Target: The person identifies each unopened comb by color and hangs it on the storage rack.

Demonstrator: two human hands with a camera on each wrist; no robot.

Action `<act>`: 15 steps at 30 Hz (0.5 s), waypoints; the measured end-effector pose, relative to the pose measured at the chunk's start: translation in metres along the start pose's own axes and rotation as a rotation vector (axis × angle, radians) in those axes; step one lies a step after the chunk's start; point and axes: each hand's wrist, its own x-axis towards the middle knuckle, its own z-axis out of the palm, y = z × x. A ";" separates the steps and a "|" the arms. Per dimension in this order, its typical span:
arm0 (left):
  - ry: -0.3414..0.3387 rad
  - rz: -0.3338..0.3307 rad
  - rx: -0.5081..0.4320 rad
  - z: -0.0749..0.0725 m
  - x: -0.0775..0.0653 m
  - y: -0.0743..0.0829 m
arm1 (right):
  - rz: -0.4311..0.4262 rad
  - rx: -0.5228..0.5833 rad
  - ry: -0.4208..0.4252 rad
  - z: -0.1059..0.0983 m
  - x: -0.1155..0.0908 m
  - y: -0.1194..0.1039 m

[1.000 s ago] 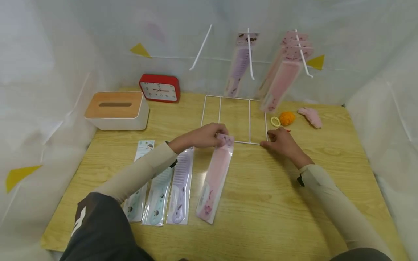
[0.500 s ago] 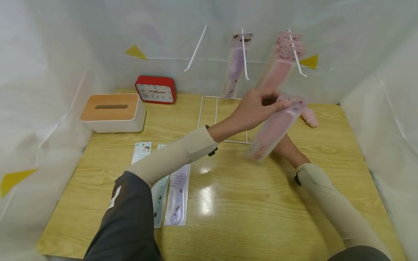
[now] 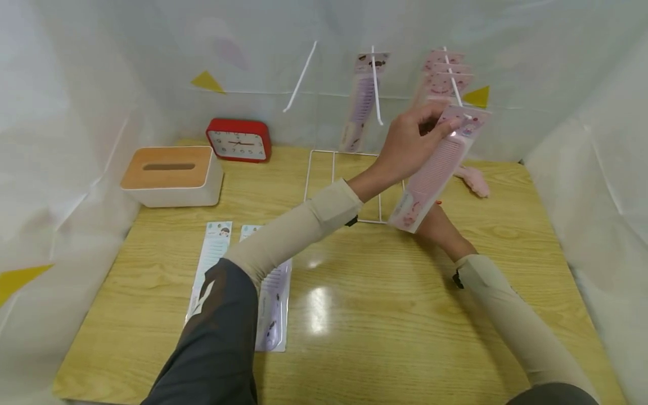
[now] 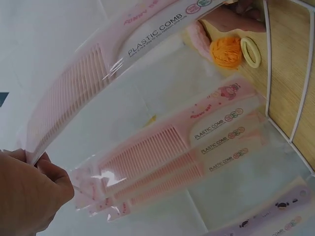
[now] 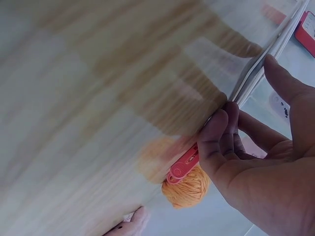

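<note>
My left hand [image 3: 407, 143] pinches the header card of a pink packaged comb [image 3: 436, 169] at the front end of the right white hook [image 3: 453, 81]. The hook's tip shows at the card; how far it passes through I cannot tell. Behind it on the same hook hang several pink packaged combs [image 4: 147, 152]. My right hand [image 3: 439, 226], partly hidden by the held comb in the head view, stays low at the right front of the white wire rack [image 3: 379, 207]. In the right wrist view its thumb and fingers grip the rack's bar [image 5: 256, 69].
A purple packaged comb [image 3: 363, 104] hangs on the middle hook; the left hook [image 3: 301, 79] is bare. Packaged combs [image 3: 273, 315] lie left on the table. Behind stand a red clock [image 3: 239, 140] and tissue box [image 3: 172, 174]. An orange yarn ball [image 5: 187, 187] and red cutter [image 5: 183, 163] lie near my right hand.
My left hand has lifted the pink comb off the table and carried it right and up to the right hook's tip. The right hand has stayed by the rack.
</note>
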 end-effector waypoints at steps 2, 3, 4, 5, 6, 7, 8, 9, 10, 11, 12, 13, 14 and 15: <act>0.017 0.006 0.018 0.000 0.005 -0.006 | 0.013 -0.032 -0.007 0.001 0.002 0.000; 0.029 0.010 0.032 -0.001 0.007 -0.009 | 0.020 -0.055 -0.010 0.001 0.003 0.000; 0.040 0.015 0.045 -0.001 0.010 -0.012 | 0.020 -0.085 -0.013 0.002 0.004 0.000; 0.053 0.015 0.058 -0.001 0.014 -0.015 | 0.014 -0.106 -0.019 0.002 0.005 0.000; 0.065 0.018 0.072 0.000 0.017 -0.018 | 0.012 -0.119 -0.025 0.003 0.006 0.001; 0.074 0.014 0.084 0.000 0.021 -0.020 | 0.005 -0.131 -0.028 0.003 0.006 0.001; 0.082 0.011 0.091 0.000 0.024 -0.022 | -0.006 -0.141 -0.031 0.003 0.007 0.000; 0.089 0.011 0.095 0.001 0.028 -0.024 | -0.018 -0.155 -0.033 0.004 0.007 0.000; 0.092 0.004 0.091 0.001 0.031 -0.026 | -0.034 -0.151 -0.034 0.004 0.007 0.000; 0.095 -0.005 0.087 0.001 0.033 -0.027 | -0.044 -0.144 -0.036 0.004 0.007 -0.001; 0.095 -0.009 0.080 0.001 0.035 -0.028 | -0.050 -0.143 -0.032 0.004 0.007 -0.001; 0.094 -0.010 0.071 0.001 0.036 -0.029 | -0.054 -0.139 -0.028 0.004 0.007 0.000; 0.095 -0.010 0.064 0.002 0.038 -0.030 | -0.057 -0.139 -0.025 0.004 0.006 0.000; 0.094 -0.008 0.058 0.002 0.038 -0.031 | -0.061 -0.137 -0.023 0.003 0.006 0.000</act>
